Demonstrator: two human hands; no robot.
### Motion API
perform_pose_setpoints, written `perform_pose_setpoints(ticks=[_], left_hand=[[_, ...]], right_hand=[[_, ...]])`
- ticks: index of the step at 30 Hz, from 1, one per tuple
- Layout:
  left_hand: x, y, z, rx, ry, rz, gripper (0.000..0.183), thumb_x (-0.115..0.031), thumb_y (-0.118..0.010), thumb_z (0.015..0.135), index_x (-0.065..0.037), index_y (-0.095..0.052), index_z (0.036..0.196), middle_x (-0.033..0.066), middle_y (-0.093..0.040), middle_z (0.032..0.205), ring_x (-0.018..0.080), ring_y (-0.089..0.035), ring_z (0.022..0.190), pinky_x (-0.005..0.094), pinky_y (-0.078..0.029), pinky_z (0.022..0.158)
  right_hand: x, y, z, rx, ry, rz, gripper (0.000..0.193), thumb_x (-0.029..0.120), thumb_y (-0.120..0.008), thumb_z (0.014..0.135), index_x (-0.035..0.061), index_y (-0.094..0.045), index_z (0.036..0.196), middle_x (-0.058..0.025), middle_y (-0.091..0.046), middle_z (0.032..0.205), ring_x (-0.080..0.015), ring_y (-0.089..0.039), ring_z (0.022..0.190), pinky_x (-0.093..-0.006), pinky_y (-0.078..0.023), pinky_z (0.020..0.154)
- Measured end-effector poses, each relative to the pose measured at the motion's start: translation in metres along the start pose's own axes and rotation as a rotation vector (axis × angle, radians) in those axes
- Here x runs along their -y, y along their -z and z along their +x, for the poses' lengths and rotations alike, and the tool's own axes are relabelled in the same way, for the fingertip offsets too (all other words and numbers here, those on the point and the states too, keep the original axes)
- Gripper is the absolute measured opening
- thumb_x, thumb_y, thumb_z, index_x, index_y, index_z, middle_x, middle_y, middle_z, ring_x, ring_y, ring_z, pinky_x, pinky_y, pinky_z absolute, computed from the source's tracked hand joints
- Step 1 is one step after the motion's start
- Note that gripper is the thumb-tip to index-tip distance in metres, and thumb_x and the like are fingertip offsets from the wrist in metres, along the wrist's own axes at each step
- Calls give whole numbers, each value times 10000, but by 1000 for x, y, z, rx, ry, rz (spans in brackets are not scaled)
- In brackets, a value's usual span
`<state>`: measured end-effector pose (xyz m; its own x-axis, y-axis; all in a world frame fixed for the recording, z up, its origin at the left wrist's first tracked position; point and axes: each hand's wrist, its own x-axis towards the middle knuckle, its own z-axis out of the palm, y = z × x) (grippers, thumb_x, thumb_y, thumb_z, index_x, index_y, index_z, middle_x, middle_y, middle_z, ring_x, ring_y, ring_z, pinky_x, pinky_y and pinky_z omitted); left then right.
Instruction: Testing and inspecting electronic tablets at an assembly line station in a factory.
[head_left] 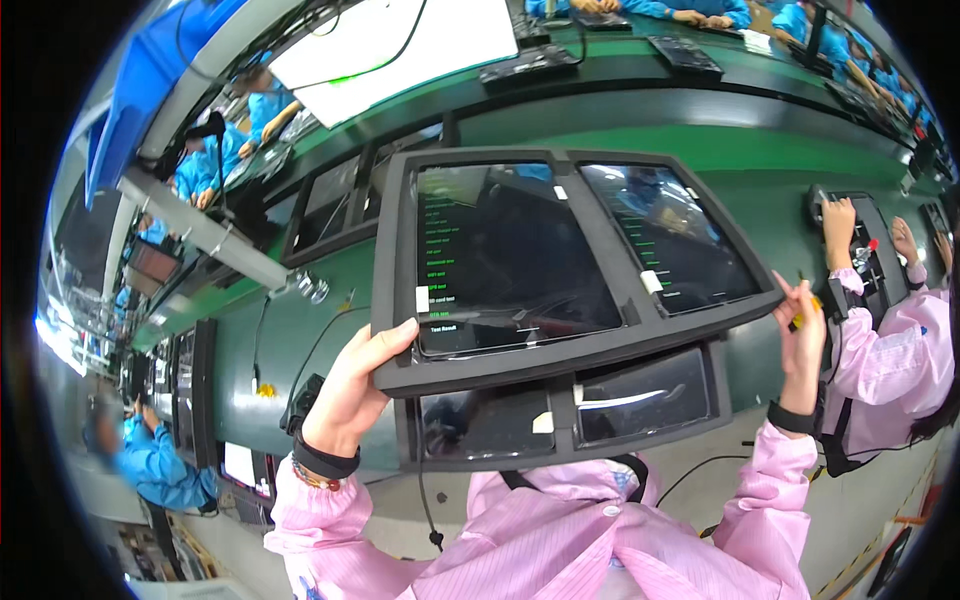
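Pink-sleeved left hand [350,385] grips the lower-left edge of a dark grey foam tray [480,365] holding two black tablets at frame centre, while the right hand [803,325], loosely closed on a small yellow tool [800,320], seems about to steady its right corner.

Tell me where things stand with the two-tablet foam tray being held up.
Done: both tablets sit in the lifted dark foam tray, screens lit with list text. In hand: the left hand grips the tray's lower left corner, the right hand is at its right edge. Left: a second tray with two dark tablets lies on the green bench beneath.
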<state>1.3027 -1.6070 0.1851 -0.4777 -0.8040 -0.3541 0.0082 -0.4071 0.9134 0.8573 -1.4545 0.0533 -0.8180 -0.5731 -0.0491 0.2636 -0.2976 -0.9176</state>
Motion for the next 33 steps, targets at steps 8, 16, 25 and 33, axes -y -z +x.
perform_pose_setpoints(ticks=[8, 16, 25, 33], left_hand=[[-15, 27, -46, -106, -156, -177, 264, -189, -543, 877, 40, -599, 996, 138, -650, 935, 211, -640, 795, 312, -505, 734], [0, 61, -99, -197, -228, -81, 375, -223, -566, 847, 40, -541, 1113, 142, -628, 1010, 215, -628, 869, 321, -496, 780], [120, 117, -105, -143, 16, 76, 512, -303, -563, 895, 21, -432, 1268, 81, -509, 1223, 130, -438, 1125, 285, -325, 963], [72, 115, -173, -490, -341, 619, 462, -349, -368, 974, 65, -569, 1021, 140, -647, 830, 130, -562, 614, 256, -460, 587]], right_hand=[[44, -5, -59, 209, 99, 71, 229, 216, -441, 956, 75, -456, 776, -332, -361, 1324, -15, -260, 592, -192, -272, 569], [31, -23, -142, 73, 210, 92, 264, 227, -445, 954, 91, -418, 730, -347, -334, 1337, -25, -186, 550, -195, -236, 535], [-19, -1, -173, -76, 127, -77, 303, 256, -398, 968, 109, -388, 703, -259, -471, 1277, -14, -185, 552, -174, -234, 532], [-34, 5, -172, -44, 179, -236, 300, 264, -372, 979, 121, -397, 717, -212, -493, 1279, -13, -215, 586, -175, -234, 537]])
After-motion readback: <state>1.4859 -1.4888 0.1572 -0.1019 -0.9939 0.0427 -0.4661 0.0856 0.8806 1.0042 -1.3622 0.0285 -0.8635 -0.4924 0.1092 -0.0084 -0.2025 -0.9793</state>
